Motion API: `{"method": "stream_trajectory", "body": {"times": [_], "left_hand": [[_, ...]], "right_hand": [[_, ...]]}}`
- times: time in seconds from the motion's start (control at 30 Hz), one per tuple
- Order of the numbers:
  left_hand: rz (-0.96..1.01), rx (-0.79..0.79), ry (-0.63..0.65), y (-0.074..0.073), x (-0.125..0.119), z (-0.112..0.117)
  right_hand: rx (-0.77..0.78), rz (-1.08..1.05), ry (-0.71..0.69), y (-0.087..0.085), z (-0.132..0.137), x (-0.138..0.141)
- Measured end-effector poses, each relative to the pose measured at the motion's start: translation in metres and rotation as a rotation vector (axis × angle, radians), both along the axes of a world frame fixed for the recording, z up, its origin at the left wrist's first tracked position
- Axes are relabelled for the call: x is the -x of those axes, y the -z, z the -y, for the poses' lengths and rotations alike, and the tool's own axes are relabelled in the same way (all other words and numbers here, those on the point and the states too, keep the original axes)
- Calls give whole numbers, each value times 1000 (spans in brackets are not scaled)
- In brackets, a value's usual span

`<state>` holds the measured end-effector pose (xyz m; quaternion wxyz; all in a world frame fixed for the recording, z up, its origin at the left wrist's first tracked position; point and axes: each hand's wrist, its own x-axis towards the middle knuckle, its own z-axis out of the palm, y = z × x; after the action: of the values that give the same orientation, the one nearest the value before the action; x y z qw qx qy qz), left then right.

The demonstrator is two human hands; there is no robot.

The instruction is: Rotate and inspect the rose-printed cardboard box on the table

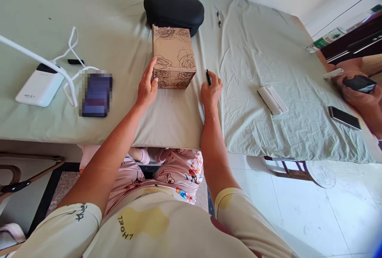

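A brown cardboard box [174, 56] with black flower drawings stands on the pale green table cloth [119, 31]. My left hand [147, 88] rests flat against the box's left near corner, fingers stretched along its side. My right hand [211, 91] lies on the cloth just right of the box, fingers curled around a black pen [208, 77] that points away from me. Behind the box lies a black hard case [174, 9].
On the left are a white power bank [40, 85] with a white cable [70, 47] and a blurred phone [96, 93]. A second pen [219, 18] lies at the back. A white object [272, 99] and a phone [344, 117] lie right, by another person's hand [362, 99].
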<state>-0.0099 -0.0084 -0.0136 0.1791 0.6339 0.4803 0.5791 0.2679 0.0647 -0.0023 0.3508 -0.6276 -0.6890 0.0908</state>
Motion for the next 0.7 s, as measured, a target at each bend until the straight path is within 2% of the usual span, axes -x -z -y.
{"method": "stream_trajectory", "body": {"times": [0.1,0.17,0.37,0.5,0.6,0.7], "left_hand": [[-11,10,-11,3,0,-2],[-16,18,-19,5,0,-3],[-44,-3,-33,7,1,-5],[-44,-35,-121,8,1,-9],[-45,-29,-162,11,0,-12],[-53,-6,-143,13,-3,-15]], "right_hand": [[161,100,212,-4,3,-7],[225,155,252,-7,7,-5],[245,219,171,-16,19,10],[223,125,158,-12,17,14],[162,24,138,-5,7,12],[6,12,60,-1,-2,10]]}}
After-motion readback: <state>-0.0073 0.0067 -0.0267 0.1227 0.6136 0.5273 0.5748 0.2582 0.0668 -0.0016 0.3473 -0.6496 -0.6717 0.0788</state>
